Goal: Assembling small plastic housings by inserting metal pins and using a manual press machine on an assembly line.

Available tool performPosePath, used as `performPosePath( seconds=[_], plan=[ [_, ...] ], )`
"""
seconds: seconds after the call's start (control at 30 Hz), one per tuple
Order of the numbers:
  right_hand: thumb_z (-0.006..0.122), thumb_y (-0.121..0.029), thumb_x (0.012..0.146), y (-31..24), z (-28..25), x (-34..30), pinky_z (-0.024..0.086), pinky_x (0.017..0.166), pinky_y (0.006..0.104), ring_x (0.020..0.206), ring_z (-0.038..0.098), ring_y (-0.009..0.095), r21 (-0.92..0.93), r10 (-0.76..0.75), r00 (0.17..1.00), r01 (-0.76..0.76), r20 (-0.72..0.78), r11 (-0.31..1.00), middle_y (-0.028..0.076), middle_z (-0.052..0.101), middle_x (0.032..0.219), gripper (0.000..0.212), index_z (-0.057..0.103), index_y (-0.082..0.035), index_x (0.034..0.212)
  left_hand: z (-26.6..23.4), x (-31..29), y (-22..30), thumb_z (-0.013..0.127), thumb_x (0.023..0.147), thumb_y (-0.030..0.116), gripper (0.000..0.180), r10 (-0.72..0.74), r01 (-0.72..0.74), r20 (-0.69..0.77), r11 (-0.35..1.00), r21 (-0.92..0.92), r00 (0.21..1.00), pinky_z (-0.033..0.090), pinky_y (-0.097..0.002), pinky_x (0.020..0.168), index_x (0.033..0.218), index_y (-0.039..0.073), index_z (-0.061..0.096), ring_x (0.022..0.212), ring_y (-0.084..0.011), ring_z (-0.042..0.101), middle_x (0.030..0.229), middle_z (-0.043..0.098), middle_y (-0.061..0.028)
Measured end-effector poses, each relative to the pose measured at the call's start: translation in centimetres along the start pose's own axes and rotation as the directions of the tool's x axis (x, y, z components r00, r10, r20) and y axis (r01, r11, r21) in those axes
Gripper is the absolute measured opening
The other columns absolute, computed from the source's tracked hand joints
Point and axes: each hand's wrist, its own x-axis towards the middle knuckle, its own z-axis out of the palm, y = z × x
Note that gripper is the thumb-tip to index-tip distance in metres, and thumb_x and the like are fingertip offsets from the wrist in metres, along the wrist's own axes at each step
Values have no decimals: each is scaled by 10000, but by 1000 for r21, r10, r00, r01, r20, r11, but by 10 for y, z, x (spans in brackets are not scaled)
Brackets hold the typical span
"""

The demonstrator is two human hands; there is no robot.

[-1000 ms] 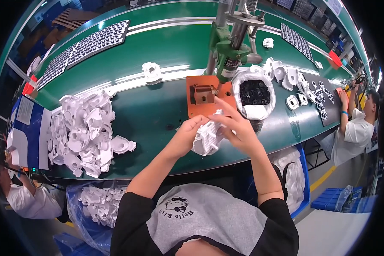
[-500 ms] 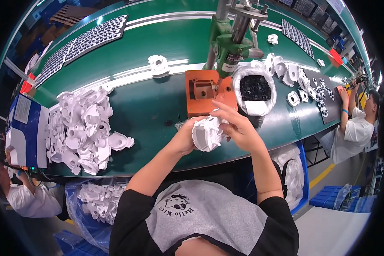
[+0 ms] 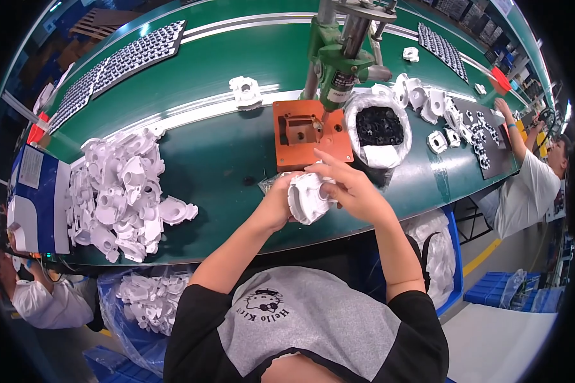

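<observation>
A white moulded plastic housing [image 3: 307, 200] is held between my two hands, just in front of the orange fixture block [image 3: 292, 157]. My left hand [image 3: 277, 203] is closed round its left side. Fingers of my right hand [image 3: 359, 193] bend over its upper right edge, with the thumb pressed against it. Behind the housing, the fixture has a recessed cavity. A green bench press [image 3: 333, 75] stands over it with its tip low above the block's right half.
Many white housings [image 3: 129, 185] lie heaped at left beside a blue-and-white box [image 3: 38, 191]. A bag-lined tub [image 3: 354, 134] of small black parts stands right of the fixture. One housing [image 3: 245, 92] lies behind. Co-workers sit at far right [image 3: 531, 182] and lower left [image 3: 51, 300].
The housing has turned slightly in my hands, which stay near the same place. My view has shifted a little. The co-worker at right has an arm stretched further over the bench.
</observation>
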Motion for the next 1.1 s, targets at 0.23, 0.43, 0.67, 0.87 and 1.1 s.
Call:
performPosePath(
  seconds=[0.23,0.43,0.67,0.87,1.1],
  plan=[
    [547,95,779,10,13,-3,447,863,294,964,577,246,-191,-216,969,190,-123,963,132,472,1314,455,590,-104,1186,7,-3,2,463,927,145,286,199,-203,43,962,180,979,484,-290,882,1180,16,496,1003,-146,587,1088,587,-88],
    [689,-6,727,9,-2,-9,453,618,199,791,545,85,-14,-114,960,114,-254,993,43,535,1129,582,533,-119,1276,-1,-6,53,368,972,339,334,-15,36,-67,945,326,998,506,-262,475,962,32,499,586,-147,608,776,598,-71],
    [765,-37,672,11,-17,-4,444,609,212,739,530,85,-29,-68,986,64,-154,998,33,553,1092,797,408,-159,1374,4,9,54,621,862,207,255,-61,-63,153,721,690,986,458,-292,624,1000,12,533,702,-140,614,771,646,-98],
    [681,-169,765,112,-95,30,504,735,350,812,624,271,-350,-32,802,-224,-596,910,137,622,967,264,644,-28,985,16,31,70,578,859,212,203,490,-224,187,16,975,851,480,-418,590,960,44,527,694,-359,617,766,630,-156],
    [657,-201,753,136,-98,51,481,759,426,884,593,299,-631,-19,873,-338,-488,698,112,623,889,167,659,-65,851,39,32,97,590,830,197,189,362,-44,196,-388,921,912,500,-406,537,958,77,520,668,-316,636,757,629,-137]
  ],
)
